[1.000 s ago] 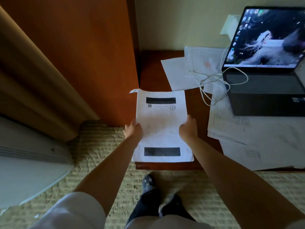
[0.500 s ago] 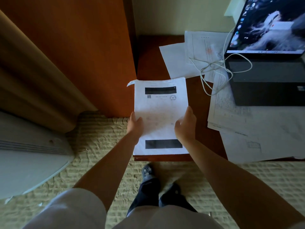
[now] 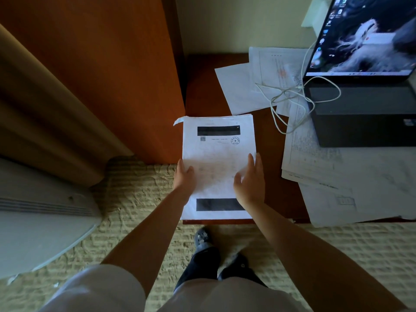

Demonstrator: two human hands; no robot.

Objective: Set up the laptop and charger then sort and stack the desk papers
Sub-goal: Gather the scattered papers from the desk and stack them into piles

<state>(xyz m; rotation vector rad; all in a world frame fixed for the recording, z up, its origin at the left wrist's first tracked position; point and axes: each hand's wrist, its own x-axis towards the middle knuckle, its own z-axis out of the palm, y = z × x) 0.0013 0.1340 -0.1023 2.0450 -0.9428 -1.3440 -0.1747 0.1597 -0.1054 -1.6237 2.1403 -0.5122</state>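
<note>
Stack: sorted paper stack (image 3: 217, 163) lies flat at the desk's (image 3: 273, 167) 7 o'clock corner, near edge about flush w/ the desk front, left edge close to the wooden panel (image 3: 126, 70). Top sheet has a dark bar at top & bottom; far-left corner curls up.
Left hand: left hand (image 3: 184, 176) at stack's 9 o'clock edge, thumb on top sheet; fingers hidden under/behind the edge, so can't tell if it pinches or just steadies.
Right hand: right hand (image 3: 248, 181) at stack's 4 o'clock, fingers straight & relaxed, resting on or just over the top sheet, grasping nothing.
Loose papers: unsorted sheets (image 3: 337, 176) spread at 3 o'clock of the stack, well apart from it, some overhanging the desk front; more sheets (image 3: 245, 86) at 1 o'clock.
Charger: white cable (image 3: 290, 95) looped over the 1 o'clock sheets, running up to the laptop's left side; plug end not clear.
Laptop: laptop (image 3: 364, 86) at 2 o'clock, lid up, screen lit, sitting on some of the papers.
Step (guess): squaring the stack; setup looks done, sorting part-way.
Risk 1: stack sits right at the desk edge, so a push toward 6 o'clock could tip it onto the carpet (image 3: 139, 226).
Risk 2: pulling sheets from under the cable or laptop may snag the cable, tug the plug, or shift the laptop.
Risk 3: overhanging sheets at 4 o'clock may slide off if brushed by the right arm.
</note>
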